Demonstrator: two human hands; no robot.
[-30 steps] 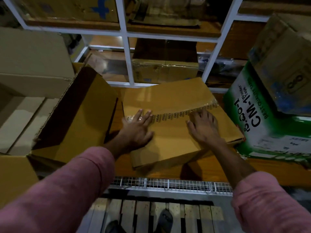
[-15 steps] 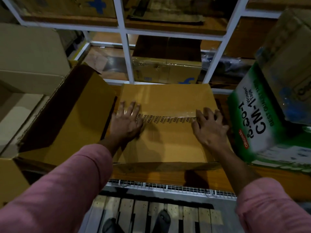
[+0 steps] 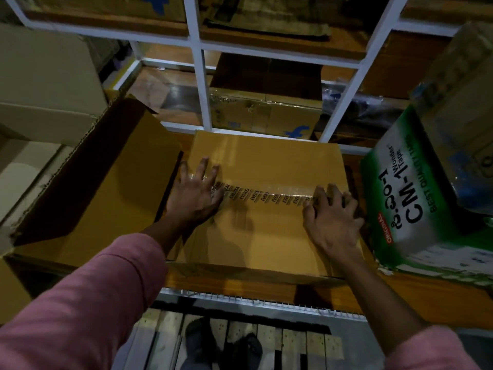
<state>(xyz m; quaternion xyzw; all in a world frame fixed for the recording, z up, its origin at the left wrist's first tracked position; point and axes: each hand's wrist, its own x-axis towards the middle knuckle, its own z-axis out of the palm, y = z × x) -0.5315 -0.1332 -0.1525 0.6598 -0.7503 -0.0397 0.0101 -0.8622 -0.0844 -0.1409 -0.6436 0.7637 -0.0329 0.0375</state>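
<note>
1. The box [image 3: 266, 236] sits on a wooden shelf [image 3: 400, 287], near its front edge. The top flaps meet in a seam under a strip of printed clear tape [image 3: 266, 194] that runs left to right.
2. The left hand [image 3: 196, 198] lies palm down with its fingers spread over the tape's left end, by the box's left edge.
3. The right hand [image 3: 333, 222] has bent fingers, with the tips on the tape's right end at the box's right edge. I cannot tell whether it pinches the tape or only presses it.
4. The step looks like rubbing the tape down to seal the seam.
5. Risks:
   - The film looks wrinkled under the left fingers, so uneven strokes could lock in creases or leave an end loose.
   - Hard pressure on the seam could bow the flaps inward.
6. Room for moving:
   - The green box [image 3: 416, 204] leans just beside the right edge, so there is little room to fold tape down that side.
   - An open carton [image 3: 106, 188] crowds the left.
   - A white frame [image 3: 202, 89] stands close behind.
   - Free room lies above and toward the person, where a pull could slide the box off the front.
</note>
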